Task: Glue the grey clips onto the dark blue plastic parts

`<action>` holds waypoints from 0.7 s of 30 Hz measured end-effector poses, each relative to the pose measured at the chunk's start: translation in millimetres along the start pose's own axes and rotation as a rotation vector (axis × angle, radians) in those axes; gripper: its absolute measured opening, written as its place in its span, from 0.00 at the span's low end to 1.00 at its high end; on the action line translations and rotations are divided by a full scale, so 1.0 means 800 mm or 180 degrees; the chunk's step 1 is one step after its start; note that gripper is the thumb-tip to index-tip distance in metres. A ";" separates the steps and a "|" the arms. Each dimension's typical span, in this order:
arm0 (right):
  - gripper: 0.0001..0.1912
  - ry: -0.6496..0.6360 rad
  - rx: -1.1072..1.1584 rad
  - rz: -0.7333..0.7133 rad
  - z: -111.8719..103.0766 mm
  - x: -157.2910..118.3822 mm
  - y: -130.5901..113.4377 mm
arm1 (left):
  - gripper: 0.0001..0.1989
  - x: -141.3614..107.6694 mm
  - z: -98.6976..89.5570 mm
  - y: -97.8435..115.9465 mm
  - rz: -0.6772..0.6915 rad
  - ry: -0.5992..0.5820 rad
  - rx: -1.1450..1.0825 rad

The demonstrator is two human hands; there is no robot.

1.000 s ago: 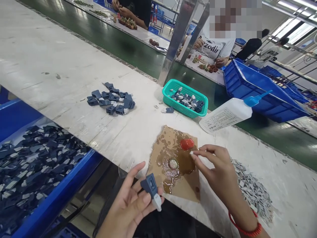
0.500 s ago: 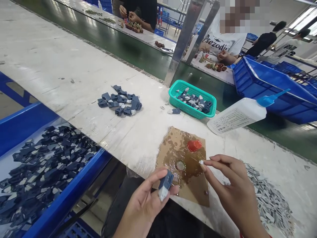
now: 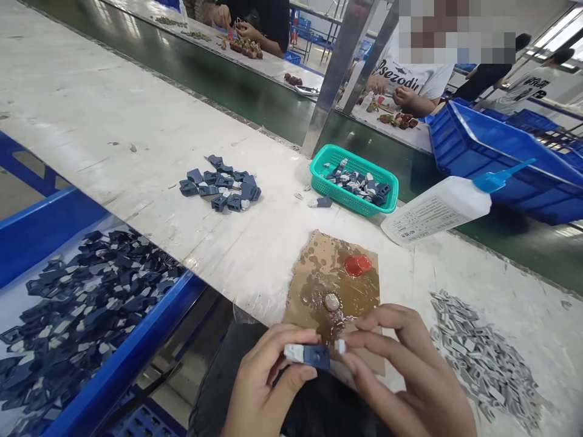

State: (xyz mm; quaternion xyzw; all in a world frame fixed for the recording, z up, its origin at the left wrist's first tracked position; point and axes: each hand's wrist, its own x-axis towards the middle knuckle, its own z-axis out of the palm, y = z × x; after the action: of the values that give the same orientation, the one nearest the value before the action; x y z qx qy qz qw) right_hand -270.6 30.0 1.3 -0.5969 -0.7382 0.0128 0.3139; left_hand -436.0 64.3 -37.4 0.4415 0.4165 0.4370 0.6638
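Between the thumb and fingers of my left hand (image 3: 277, 376) is a dark blue block-shaped piece (image 3: 316, 357) with a whitish-grey end, held level. My right hand (image 3: 405, 358) pinches a small white piece (image 3: 340, 346) close to the block's dark end; a narrow gap seems to lie between them. Both hands are over the near edge of a wet piece of cardboard (image 3: 303, 285). On the cardboard are a red cap (image 3: 357, 265) and a small round disc (image 3: 332, 301) in a glossy puddle.
A pile of small grey pieces (image 3: 487, 358) lies right. Behind the cardboard stand a green basket (image 3: 355, 203) of blue-and-white pieces and a tilted white bottle (image 3: 437, 209). More blue pieces (image 3: 223, 185) lie left; a blue bin (image 3: 136, 364) holds many. People work across the green belt (image 3: 255, 109).
My right hand has moved left and nearer to me, bringing the small white piece to the block. My left hand has turned the block from tilted to level.
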 end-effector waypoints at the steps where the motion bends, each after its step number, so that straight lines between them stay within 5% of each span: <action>1: 0.05 0.0013 0.0065 -0.0069 0.001 0.001 -0.005 | 0.06 -0.001 0.000 0.000 -0.0048 0.0067 -0.0040; 21: 0.06 -0.0319 0.0539 -0.0032 0.011 0.000 -0.010 | 0.10 -0.005 -0.003 -0.003 0.0112 0.0135 0.0529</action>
State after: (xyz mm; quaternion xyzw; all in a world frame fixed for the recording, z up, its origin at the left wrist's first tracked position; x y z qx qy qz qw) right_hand -281.7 31.0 -2.3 -0.5631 -0.7523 0.1034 0.3261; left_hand -438.6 60.6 -39.9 0.4930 0.4575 0.4217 0.6081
